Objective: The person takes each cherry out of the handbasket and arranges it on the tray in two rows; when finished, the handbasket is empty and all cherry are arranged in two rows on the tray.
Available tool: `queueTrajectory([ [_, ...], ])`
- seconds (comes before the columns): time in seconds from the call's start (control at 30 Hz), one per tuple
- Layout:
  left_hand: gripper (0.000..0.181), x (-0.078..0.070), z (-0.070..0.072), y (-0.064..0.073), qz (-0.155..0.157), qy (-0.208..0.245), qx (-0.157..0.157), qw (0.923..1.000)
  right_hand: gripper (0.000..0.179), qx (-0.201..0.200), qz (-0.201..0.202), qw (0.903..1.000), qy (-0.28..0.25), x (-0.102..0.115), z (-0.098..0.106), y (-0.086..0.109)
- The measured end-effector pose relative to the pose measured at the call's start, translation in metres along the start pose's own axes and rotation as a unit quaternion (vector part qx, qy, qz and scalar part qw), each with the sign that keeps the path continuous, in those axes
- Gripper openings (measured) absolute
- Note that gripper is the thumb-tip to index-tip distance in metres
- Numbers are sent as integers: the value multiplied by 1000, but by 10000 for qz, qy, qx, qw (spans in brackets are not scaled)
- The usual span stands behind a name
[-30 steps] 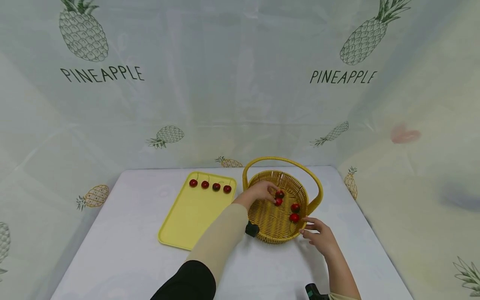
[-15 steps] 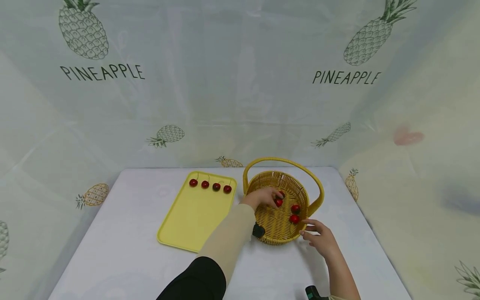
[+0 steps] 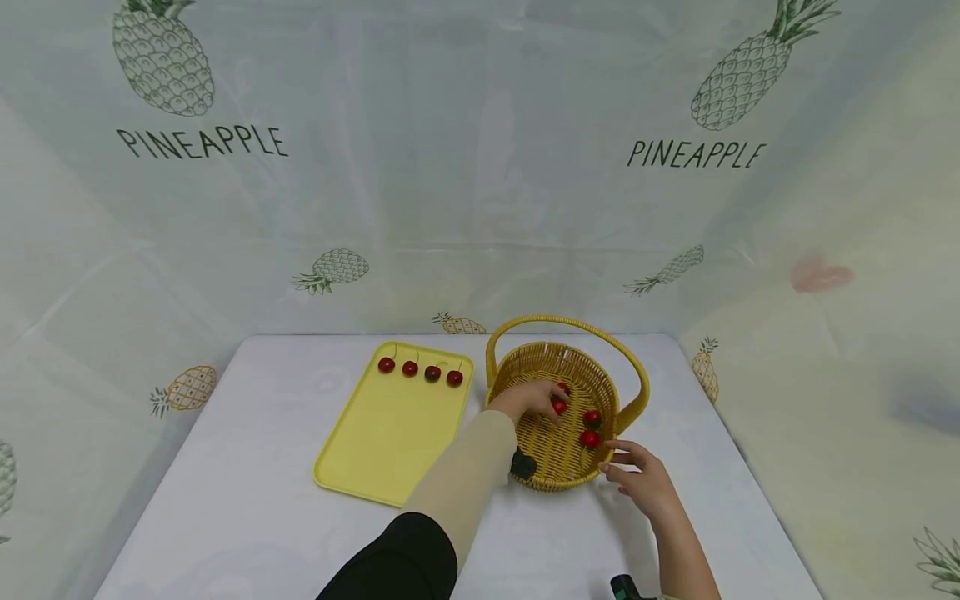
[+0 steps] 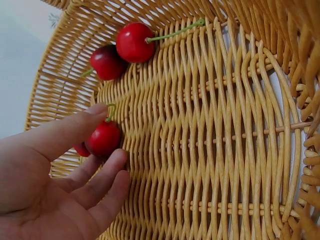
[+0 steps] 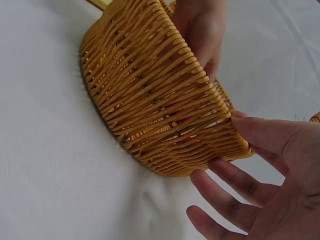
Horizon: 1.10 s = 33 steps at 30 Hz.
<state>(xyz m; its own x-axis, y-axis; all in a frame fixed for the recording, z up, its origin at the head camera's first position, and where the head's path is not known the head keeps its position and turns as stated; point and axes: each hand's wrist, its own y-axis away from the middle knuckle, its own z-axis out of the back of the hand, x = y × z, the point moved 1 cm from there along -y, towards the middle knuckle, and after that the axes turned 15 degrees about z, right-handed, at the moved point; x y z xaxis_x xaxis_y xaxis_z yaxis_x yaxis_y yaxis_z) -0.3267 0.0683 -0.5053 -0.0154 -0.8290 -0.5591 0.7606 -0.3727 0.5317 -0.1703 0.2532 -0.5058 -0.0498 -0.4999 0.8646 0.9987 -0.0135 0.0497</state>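
Observation:
My left hand (image 3: 534, 398) reaches into a round yellow wicker basket (image 3: 557, 475). In the left wrist view its thumb and fingers close around a red cherry (image 4: 105, 141) with a green stem, the thumb at the top beside the stem and fingertips at the lower side. Another cherry (image 4: 81, 149) shows partly behind it, mostly hidden. Two more cherries, one bright red (image 4: 135, 43) and one darker (image 4: 108, 63), lie together on the basket's bottom. My right hand (image 5: 270, 180) holds the basket's near right rim, thumb over the edge and fingers against the outer wall.
Left of the basket lies a yellow rectangular tray (image 3: 375, 442) with several cherries (image 3: 432, 374) in a row along its far end. The basket's tall handle (image 3: 558, 317) arches over its far side. Everything stands on a white table (image 3: 247, 467) before a pineapple-print curtain (image 3: 480, 167).
My left hand has moved slightly right and in around the cherry, its forearm shifting right too. The right hand stays at the rim.

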Motion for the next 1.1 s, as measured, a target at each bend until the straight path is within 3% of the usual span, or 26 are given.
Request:
queueTrajectory([
  [0.27, 40, 3, 1, 3, 73, -214, -129, 9997, 44, 62, 126, 9999, -13, 2, -2, 0],
  [0.57, 37, -2, 10, 15, 245, 256, 69, 9993, 44, 79, 91, 9999, 25, 3, -2, 1],
  [0.77, 34, -8, 19, 27, 81, 197, 82, 9997, 44, 80, 76, 9999, -3, 4, 0, 2],
  [1.1, 23, -8, 21, 41, -159, -355, -407, 9984, 46, 93, 89, 9999, 39, 2, 0, 2],
])
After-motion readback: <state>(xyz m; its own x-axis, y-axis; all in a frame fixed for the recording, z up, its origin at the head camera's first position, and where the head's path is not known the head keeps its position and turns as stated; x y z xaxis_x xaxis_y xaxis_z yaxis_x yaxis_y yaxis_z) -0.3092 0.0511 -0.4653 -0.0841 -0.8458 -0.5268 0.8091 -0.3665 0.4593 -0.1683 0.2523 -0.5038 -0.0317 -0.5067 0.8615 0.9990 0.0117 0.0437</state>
